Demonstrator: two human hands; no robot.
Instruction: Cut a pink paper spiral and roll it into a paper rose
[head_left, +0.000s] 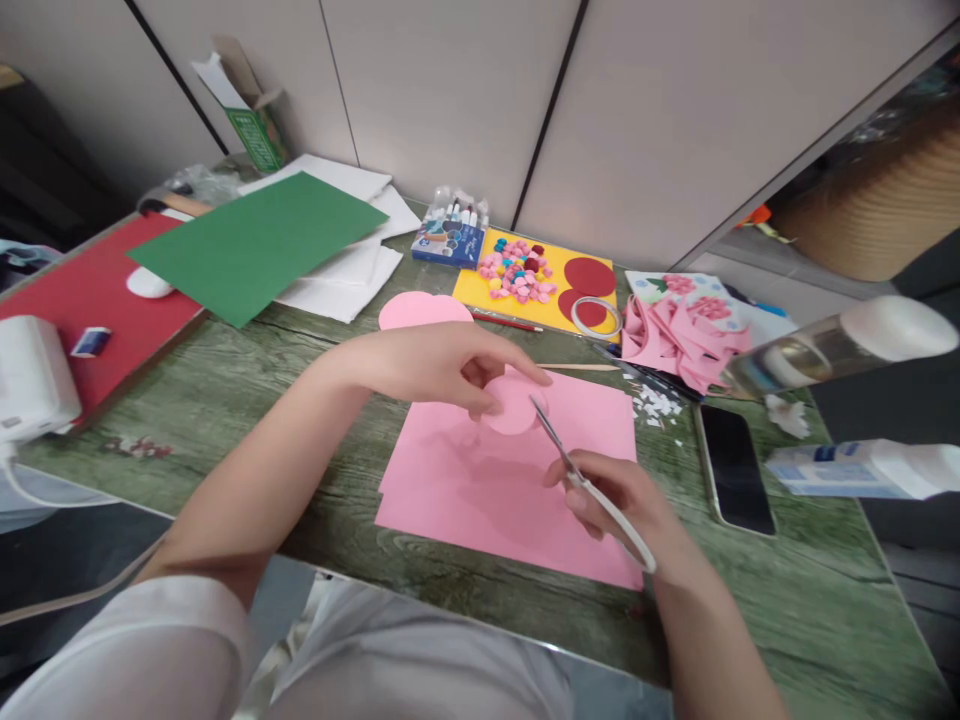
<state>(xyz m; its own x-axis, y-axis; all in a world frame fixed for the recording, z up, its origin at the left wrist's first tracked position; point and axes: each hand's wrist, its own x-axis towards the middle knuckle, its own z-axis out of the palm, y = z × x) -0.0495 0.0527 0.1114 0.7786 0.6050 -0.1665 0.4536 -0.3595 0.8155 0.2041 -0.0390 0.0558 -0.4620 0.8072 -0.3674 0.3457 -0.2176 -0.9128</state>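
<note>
My left hand (457, 365) pinches a round pink paper piece (514, 412) between thumb and fingers, above pink paper sheets (480, 500) lying on the table. In my right hand (607, 490) is a pair of scissors (619, 525) with light handles. Their blades point up and left, and the tips meet the right part of the pink piece; whether they are cutting into it I cannot tell. Behind my left wrist, more rounded pink cutouts (420, 308) lie partly hidden.
A yellow sheet (480, 287) bears coloured balls, dark red circles and a tape roll (597, 317). Pink scraps (682, 335) pile at right, near a phone (736, 468) and a clear bottle (847, 345). Green paper (259, 245) and a white charger (34, 375) are at left.
</note>
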